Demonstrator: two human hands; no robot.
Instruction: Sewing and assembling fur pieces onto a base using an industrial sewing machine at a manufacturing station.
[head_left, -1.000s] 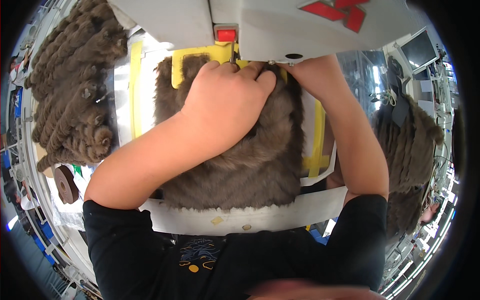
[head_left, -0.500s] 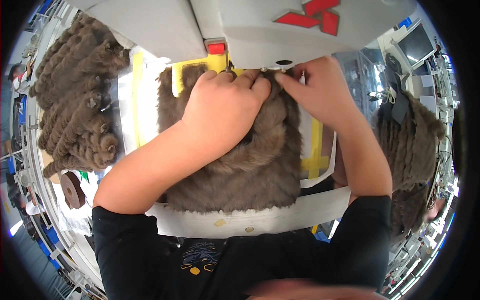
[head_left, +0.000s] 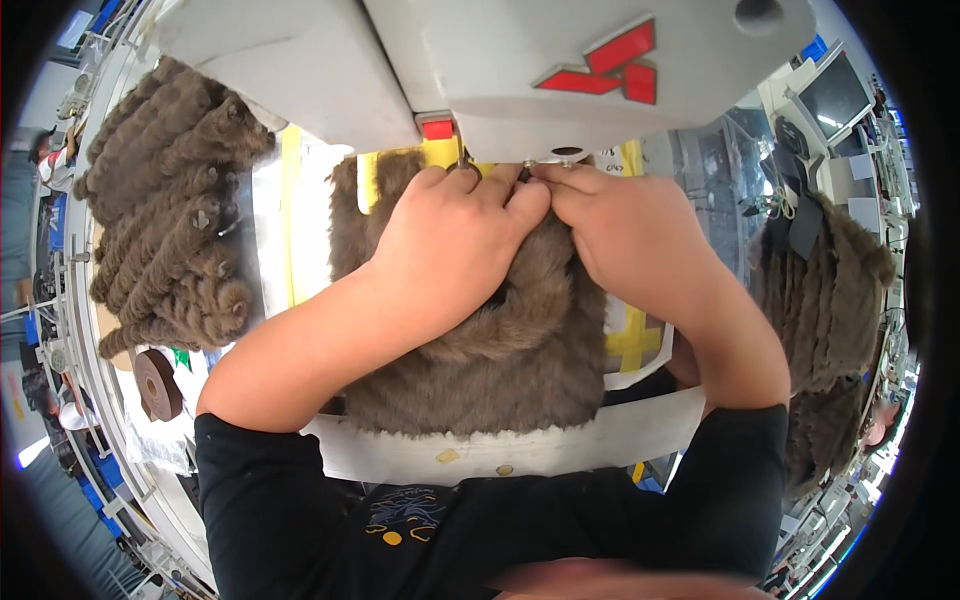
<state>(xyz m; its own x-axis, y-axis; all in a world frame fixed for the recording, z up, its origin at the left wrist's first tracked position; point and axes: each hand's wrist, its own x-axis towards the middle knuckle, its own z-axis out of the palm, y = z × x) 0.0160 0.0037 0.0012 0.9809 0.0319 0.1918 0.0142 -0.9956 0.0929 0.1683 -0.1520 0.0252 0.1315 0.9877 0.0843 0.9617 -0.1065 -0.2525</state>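
A brown fur piece (head_left: 480, 395) lies under the head of a white sewing machine (head_left: 480, 90), its lower edge reaching over the pale front edge of the table. My left hand (head_left: 445, 240) rests on the fur, fingers bent and pressed onto its far edge close by the machine's needle area. Against it, thumb to thumb, my right hand (head_left: 630, 230) pinches the fur at the same far edge. The fingertips of both hands are partly hidden below the machine head. A raised fold of fur curves beneath my left wrist.
Rolled brown fur pieces (head_left: 165, 210) are piled on the left, with a brown tape roll (head_left: 157, 385) below them. More fur (head_left: 835, 300) hangs at the right, near scissors (head_left: 782, 203). Yellow tape (head_left: 630, 340) marks the work surface. A dark screen (head_left: 835, 95) stands far right.
My right hand has come left and turned down, closing on the fur beside my left hand. The whole view has shifted slightly; my left hand keeps its place on the fur.
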